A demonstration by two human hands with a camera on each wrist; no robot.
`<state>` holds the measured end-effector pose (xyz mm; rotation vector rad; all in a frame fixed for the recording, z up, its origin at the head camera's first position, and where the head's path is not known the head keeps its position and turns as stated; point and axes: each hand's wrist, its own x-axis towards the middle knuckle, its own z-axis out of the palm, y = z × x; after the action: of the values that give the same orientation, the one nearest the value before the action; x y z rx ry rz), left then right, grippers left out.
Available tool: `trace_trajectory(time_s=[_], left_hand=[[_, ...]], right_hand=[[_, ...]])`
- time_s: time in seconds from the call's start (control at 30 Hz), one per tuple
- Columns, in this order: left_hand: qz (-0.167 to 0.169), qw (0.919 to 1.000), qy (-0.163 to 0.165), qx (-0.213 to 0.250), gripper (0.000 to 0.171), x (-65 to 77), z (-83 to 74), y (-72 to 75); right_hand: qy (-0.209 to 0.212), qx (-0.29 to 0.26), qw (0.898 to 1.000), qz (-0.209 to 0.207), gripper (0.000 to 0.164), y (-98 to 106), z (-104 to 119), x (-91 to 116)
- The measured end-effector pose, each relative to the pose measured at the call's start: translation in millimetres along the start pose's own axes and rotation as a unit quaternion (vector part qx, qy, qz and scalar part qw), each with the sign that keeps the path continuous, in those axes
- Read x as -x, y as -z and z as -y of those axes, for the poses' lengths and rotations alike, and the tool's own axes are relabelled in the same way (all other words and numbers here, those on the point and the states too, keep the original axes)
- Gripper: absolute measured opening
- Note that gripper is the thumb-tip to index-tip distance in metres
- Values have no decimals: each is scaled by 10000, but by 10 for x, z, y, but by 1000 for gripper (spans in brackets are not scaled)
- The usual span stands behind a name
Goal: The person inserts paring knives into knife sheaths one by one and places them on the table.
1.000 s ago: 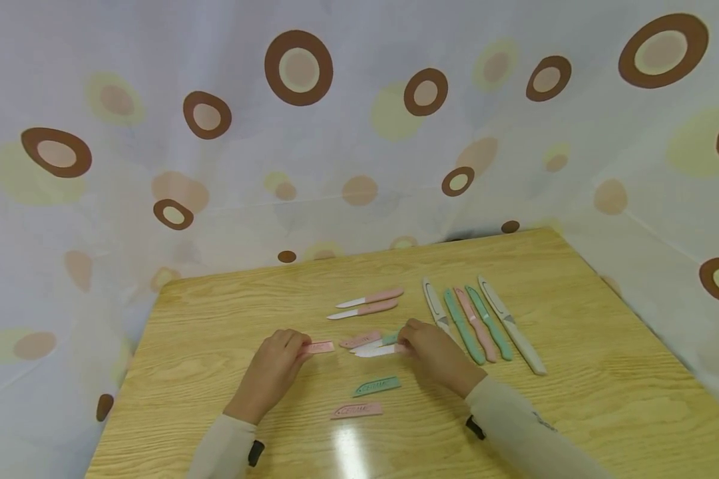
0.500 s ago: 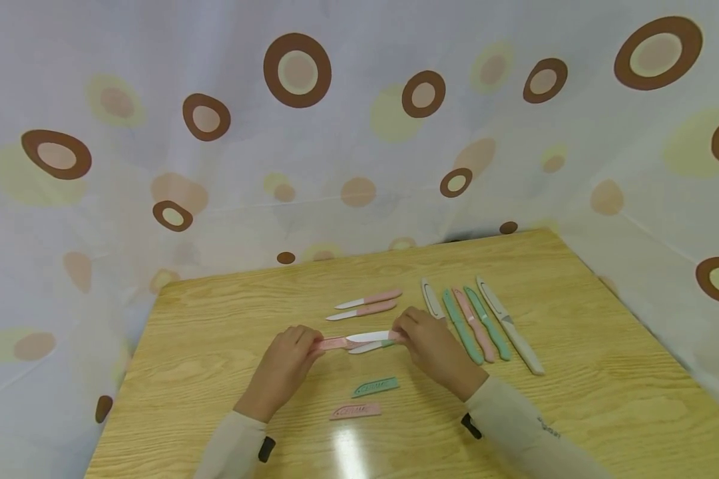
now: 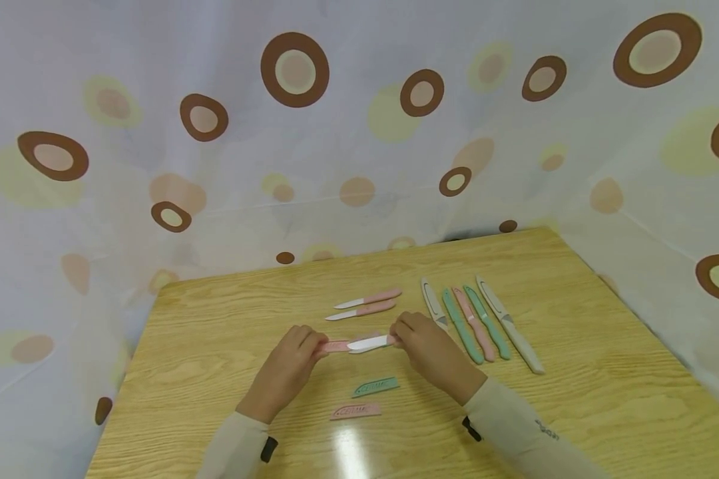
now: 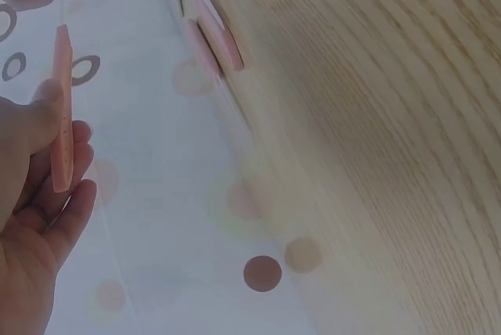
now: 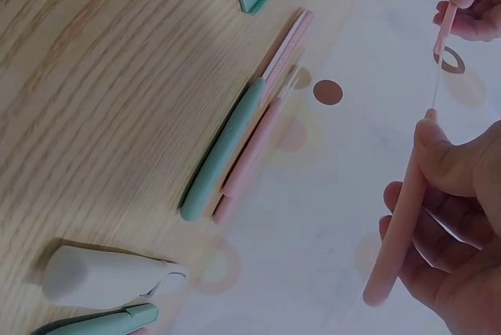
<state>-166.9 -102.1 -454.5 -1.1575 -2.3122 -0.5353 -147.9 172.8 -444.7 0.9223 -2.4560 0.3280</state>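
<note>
My left hand [image 3: 287,359] pinches a pink blade sheath [image 3: 335,346] between thumb and fingers. From the right, my right hand [image 3: 428,342] grips the pink handle [image 5: 399,233] of a small knife whose white blade [image 3: 369,343] points left. The blade's tip is right at the mouth of the sheath, the two nearly in line. Below them on the table lie a green-handled knife [image 5: 227,147] with a white blade and another pink sheath [image 3: 371,334], both partly hidden in the head view. Nearer me rest a green sheath [image 3: 375,387] and a pink sheath [image 3: 356,411].
Two pink-handled knives [image 3: 383,295] with bare white blades lie farther back on the wooden table [image 3: 216,313]. To the right, several sheathed knives stand in a row, among them a green one [image 3: 464,326] and a long off-white one [image 3: 512,326]. A patterned curtain [image 3: 359,133] hangs behind.
My right hand has raised the pink-handled knife off the table. My left hand has brought the pink sheath rightward, so the blade tip and sheath now meet, where a gap was before.
</note>
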Motion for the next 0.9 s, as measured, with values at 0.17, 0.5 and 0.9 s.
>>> trace_trajectory(time_s=[0.17, 0.5, 0.9], left_hand=[[-86, 9999, -144, -23, 16, 0, -11, -12], [-41, 9994, -298, -197, 15, 40, -10, -44], [-95, 9988, -401, -280, 14, 34, -8, -57]], right_hand=[[-99, -64, 9999, 82, 10, -18, 10, 11], [-198, -131, 9997, 15, 9, -66, 60, 17], [-246, -236, 9994, 21, 11, -76, 57, 1]])
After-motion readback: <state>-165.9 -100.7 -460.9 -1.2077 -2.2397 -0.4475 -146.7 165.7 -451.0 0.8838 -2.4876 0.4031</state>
